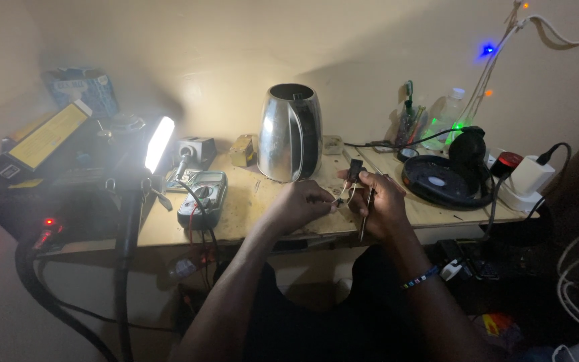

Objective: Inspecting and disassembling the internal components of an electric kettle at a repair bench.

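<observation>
While pinched, small black part [354, 170], white wires [347, 196]

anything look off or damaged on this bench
The steel kettle stands straight on the wooden table, off its round black base, which lies to the right. The tabletop looks scuffed and stained. Nothing spilled.

We cannot make out the tiny part [340, 199] pinched between our left hand [297, 204] and right hand [383, 203]; it is too small and dim. Right of our right hand, the white cables [574, 288] run off the picture's edge, and below both hands everything sinks into shadow
</observation>
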